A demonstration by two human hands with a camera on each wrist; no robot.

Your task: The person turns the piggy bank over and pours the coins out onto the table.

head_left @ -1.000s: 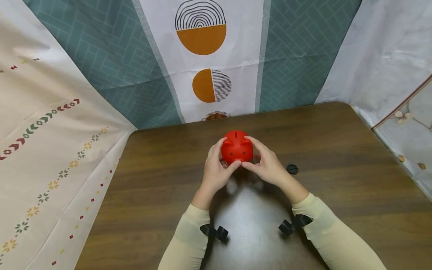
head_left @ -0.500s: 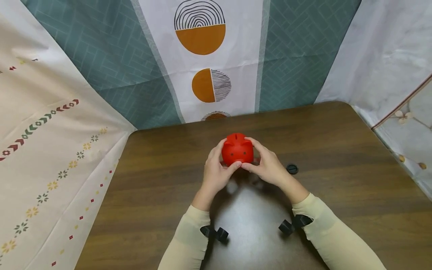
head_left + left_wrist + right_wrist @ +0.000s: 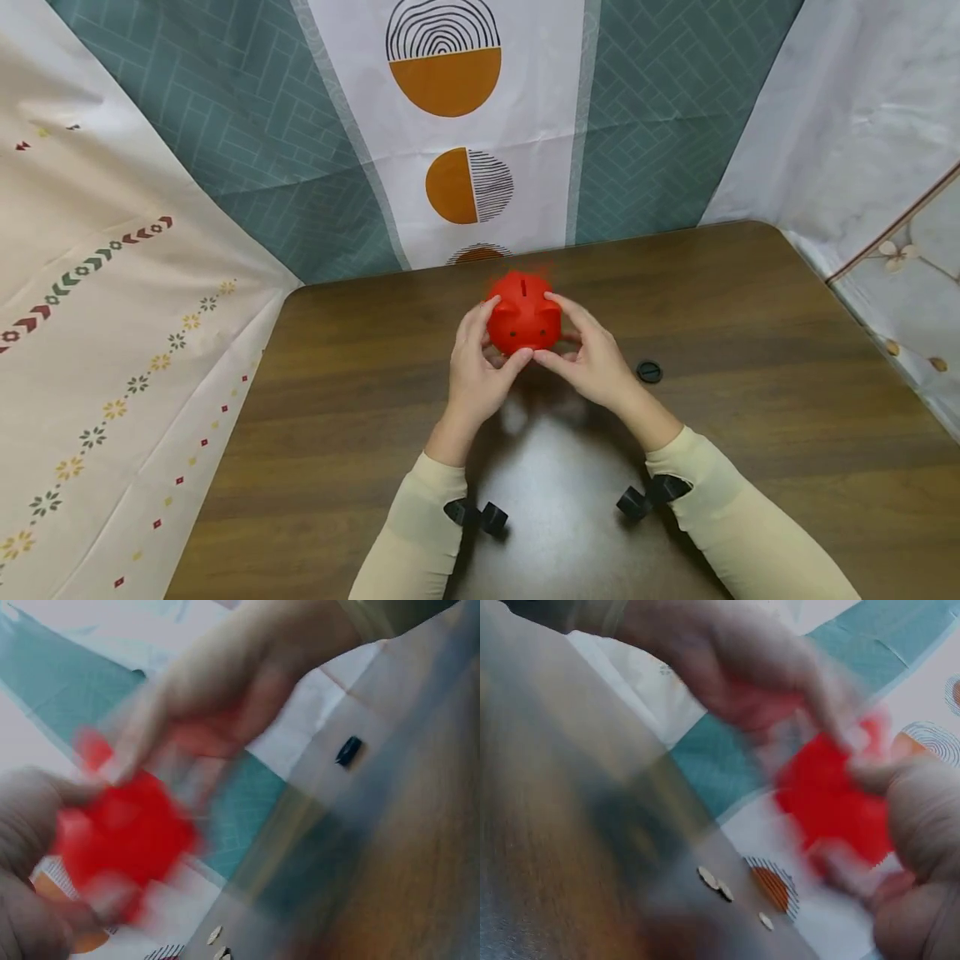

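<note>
The round red plastic piggy bank [image 3: 524, 315] was held above the middle of the dark wooden worktop [image 3: 750, 433], its face toward the person and its coin slot up and away. The left hand [image 3: 477, 375] and right hand [image 3: 592, 360] cupped it, curled fingers [image 3: 480, 321] gripping its sides. Only the head view showed the small black round cap [image 3: 649, 372] lying toward the worktop's right edge clearly; both wrist views were blurred.

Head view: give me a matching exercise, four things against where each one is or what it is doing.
Things:
1. red piggy bank
2. black round cap
3. left hand
4. wooden table

Places or states:
A. lies alone on the table, right of the hands
B. held between both hands
C. grips the bank's left side
D. under the hands, dark brown

Pairs: 1-B, 2-A, 3-C, 4-D
</note>
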